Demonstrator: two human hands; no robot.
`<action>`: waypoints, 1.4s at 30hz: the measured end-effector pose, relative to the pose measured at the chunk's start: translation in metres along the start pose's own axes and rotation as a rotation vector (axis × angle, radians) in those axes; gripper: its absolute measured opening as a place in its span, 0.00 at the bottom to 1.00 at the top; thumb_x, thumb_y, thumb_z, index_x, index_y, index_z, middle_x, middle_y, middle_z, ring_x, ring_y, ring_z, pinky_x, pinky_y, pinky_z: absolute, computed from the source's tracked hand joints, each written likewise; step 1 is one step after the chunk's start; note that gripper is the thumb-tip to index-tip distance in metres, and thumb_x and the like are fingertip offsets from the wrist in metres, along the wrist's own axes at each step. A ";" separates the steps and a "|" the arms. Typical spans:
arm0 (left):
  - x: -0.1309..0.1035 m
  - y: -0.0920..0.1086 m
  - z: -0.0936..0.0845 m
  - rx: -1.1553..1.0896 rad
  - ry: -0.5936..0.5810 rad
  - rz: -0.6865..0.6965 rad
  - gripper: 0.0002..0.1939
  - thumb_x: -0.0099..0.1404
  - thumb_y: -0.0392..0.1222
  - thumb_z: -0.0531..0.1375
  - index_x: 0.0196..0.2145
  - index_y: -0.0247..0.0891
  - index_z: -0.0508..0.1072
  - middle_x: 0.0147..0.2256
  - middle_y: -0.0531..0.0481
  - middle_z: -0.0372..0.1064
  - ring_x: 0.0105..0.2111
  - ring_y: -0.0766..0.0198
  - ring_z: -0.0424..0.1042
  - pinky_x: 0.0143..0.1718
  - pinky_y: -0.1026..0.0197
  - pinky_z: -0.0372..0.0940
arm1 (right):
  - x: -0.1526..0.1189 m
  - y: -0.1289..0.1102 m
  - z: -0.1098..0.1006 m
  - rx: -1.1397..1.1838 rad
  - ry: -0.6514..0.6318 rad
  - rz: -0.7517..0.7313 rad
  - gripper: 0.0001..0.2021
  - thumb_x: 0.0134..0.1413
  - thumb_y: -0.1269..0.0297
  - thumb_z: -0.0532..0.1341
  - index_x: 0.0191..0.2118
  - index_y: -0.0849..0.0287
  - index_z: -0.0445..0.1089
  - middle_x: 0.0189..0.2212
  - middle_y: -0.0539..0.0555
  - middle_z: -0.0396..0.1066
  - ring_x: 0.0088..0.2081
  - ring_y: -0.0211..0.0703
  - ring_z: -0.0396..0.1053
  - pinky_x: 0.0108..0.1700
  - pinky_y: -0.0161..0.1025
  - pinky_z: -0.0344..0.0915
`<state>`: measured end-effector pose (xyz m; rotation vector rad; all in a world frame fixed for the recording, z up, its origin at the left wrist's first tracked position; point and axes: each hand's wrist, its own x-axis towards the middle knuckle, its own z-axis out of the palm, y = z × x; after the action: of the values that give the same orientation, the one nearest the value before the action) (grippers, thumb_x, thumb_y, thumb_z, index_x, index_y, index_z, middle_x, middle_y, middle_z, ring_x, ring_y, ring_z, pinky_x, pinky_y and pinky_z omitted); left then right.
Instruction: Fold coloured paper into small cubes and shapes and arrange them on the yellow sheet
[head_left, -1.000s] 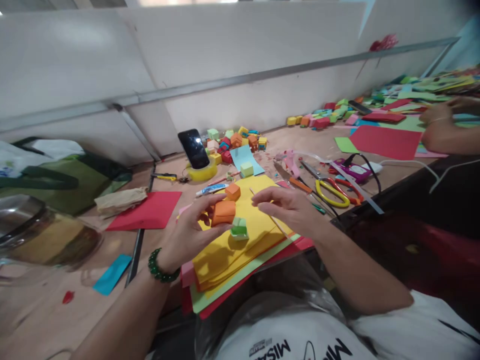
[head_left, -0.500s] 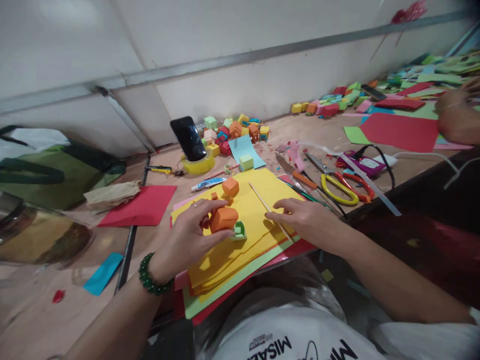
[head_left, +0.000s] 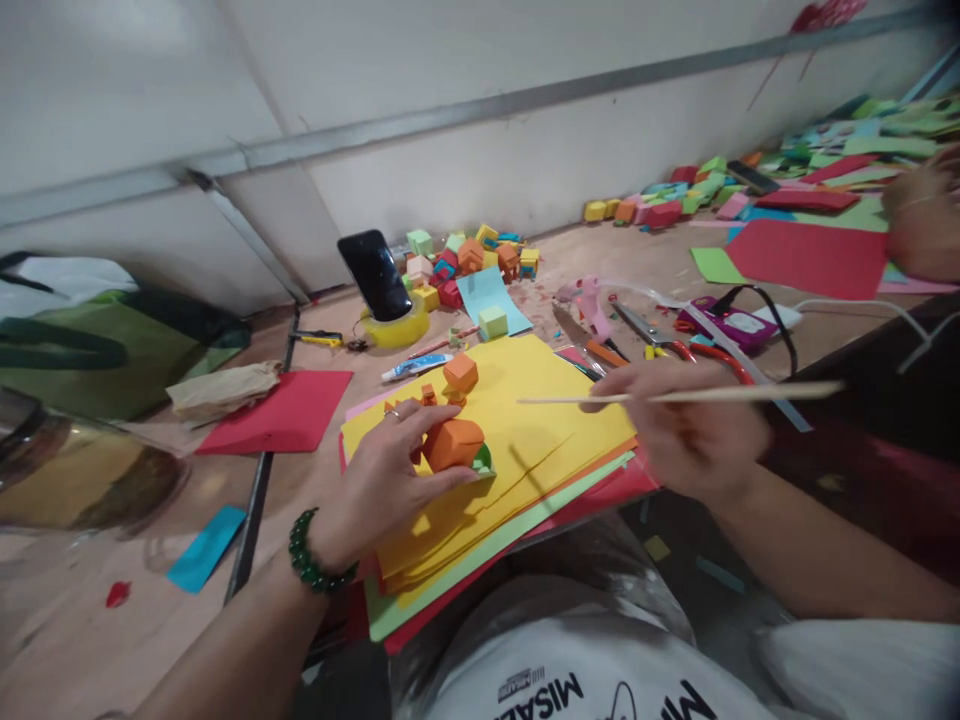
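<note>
My left hand (head_left: 397,470) grips an orange paper piece (head_left: 454,445) between thumb and fingers, low over the yellow sheets (head_left: 540,380). A small green piece (head_left: 484,460) shows at its right side. My right hand (head_left: 686,425), somewhat blurred, holds a thin wooden stick (head_left: 742,394) raised at the right edge of the sheets, its thin tip pointing left. An orange paper cube (head_left: 460,372) and smaller orange bits (head_left: 428,395) lie just beyond my left fingers.
A phone (head_left: 375,275) leans on a yellow tape roll (head_left: 396,325). Folded paper cubes (head_left: 471,256) are heaped near the wall. Scissors (head_left: 637,322) and a pink glue gun (head_left: 592,305) lie at the right. Another person's hand (head_left: 926,220) is at the far right. A jar (head_left: 82,475) stands left.
My right hand has picked up the stick from the yellow sheets and moved right with it, now over the scissor handles. My left hand has shifted slightly right, still holding the orange piece.
</note>
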<state>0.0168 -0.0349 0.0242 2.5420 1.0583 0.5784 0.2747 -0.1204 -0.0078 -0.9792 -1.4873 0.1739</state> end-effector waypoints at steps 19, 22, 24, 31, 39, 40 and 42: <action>0.000 0.000 0.006 0.037 0.006 0.060 0.26 0.56 0.58 0.63 0.48 0.41 0.73 0.32 0.50 0.67 0.31 0.62 0.66 0.33 0.61 0.64 | 0.015 -0.023 0.048 -0.064 -0.394 -0.142 0.05 0.61 0.73 0.48 0.41 0.57 0.57 0.33 0.52 0.68 0.30 0.33 0.70 0.32 0.31 0.67; 0.000 0.002 0.005 0.045 -0.005 0.060 0.25 0.57 0.56 0.62 0.48 0.40 0.73 0.34 0.48 0.68 0.33 0.61 0.68 0.35 0.60 0.65 | 0.017 -0.023 0.050 -0.094 -0.419 -0.165 0.05 0.62 0.73 0.47 0.41 0.58 0.56 0.33 0.52 0.68 0.31 0.34 0.69 0.32 0.32 0.66; -0.001 0.002 0.004 0.048 -0.022 0.053 0.25 0.58 0.54 0.62 0.50 0.40 0.72 0.37 0.47 0.70 0.35 0.60 0.69 0.36 0.59 0.66 | 0.019 -0.022 0.050 -0.109 -0.413 -0.178 0.05 0.62 0.73 0.48 0.40 0.58 0.56 0.33 0.52 0.68 0.31 0.35 0.69 0.32 0.32 0.66; -0.002 -0.005 0.008 0.059 -0.075 0.010 0.23 0.56 0.44 0.61 0.50 0.41 0.70 0.41 0.47 0.75 0.37 0.58 0.72 0.41 0.56 0.68 | 0.017 -0.019 0.047 -0.044 -0.393 -0.155 0.04 0.62 0.73 0.49 0.39 0.58 0.57 0.32 0.51 0.67 0.31 0.34 0.68 0.33 0.31 0.66; 0.000 -0.002 0.010 0.029 -0.084 0.000 0.23 0.55 0.42 0.60 0.50 0.41 0.70 0.45 0.46 0.75 0.41 0.57 0.73 0.45 0.54 0.68 | 0.018 -0.019 0.045 -0.089 -0.392 -0.158 0.04 0.62 0.73 0.48 0.38 0.57 0.57 0.31 0.51 0.67 0.30 0.34 0.68 0.32 0.31 0.65; 0.000 -0.003 0.010 0.031 -0.086 -0.003 0.24 0.55 0.42 0.60 0.51 0.41 0.70 0.46 0.46 0.75 0.42 0.56 0.73 0.46 0.53 0.68 | 0.018 -0.018 0.046 -0.087 -0.385 -0.160 0.04 0.62 0.73 0.48 0.38 0.58 0.57 0.31 0.51 0.67 0.30 0.34 0.68 0.32 0.31 0.65; -0.001 -0.004 0.010 0.029 -0.094 -0.008 0.24 0.55 0.43 0.60 0.52 0.40 0.69 0.48 0.45 0.73 0.45 0.55 0.72 0.49 0.52 0.67 | 0.017 -0.015 0.046 -0.083 -0.365 -0.162 0.04 0.62 0.73 0.49 0.38 0.58 0.57 0.31 0.51 0.67 0.30 0.34 0.67 0.32 0.31 0.65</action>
<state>0.0188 -0.0339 0.0136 2.5619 1.0504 0.4394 0.2301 -0.0991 0.0048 -0.9207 -1.9140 0.1814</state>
